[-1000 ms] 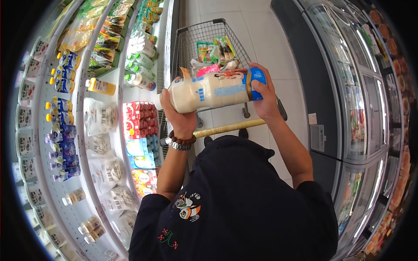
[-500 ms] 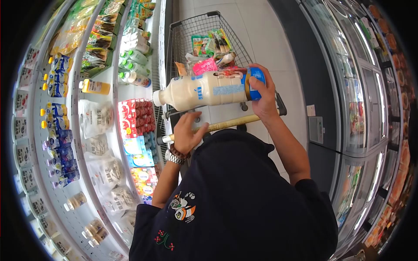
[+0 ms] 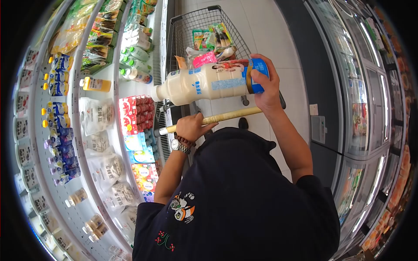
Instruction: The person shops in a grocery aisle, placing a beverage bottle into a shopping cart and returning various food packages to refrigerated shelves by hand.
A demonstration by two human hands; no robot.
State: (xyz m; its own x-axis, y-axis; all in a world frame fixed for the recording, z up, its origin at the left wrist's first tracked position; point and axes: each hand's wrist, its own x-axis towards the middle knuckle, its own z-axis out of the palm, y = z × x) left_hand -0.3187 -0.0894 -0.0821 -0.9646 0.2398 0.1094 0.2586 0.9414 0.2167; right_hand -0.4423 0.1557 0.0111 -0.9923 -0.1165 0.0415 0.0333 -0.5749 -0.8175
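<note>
A large bottle (image 3: 209, 82) of cream-coloured drink lies sideways in the air, its white cap to the left. My right hand (image 3: 267, 85) grips its blue-wrapped base. Lower down, my left hand (image 3: 190, 127) is closed round the yellow handle (image 3: 230, 115) of the shopping cart (image 3: 204, 22). Inside the cart, beyond the bottle, are green packets (image 3: 203, 39) and a pink package (image 3: 204, 59).
On the left, shelves hold bottles (image 3: 96, 84), white bags (image 3: 96, 116) and red packs (image 3: 137, 115). Glass-door cabinets (image 3: 359, 104) line the right side. Tiled floor (image 3: 272, 43) shows beside the cart.
My left hand has let go of the bottle's neck end, moved down towards me and closed on the cart handle. My right hand still holds the bottle.
</note>
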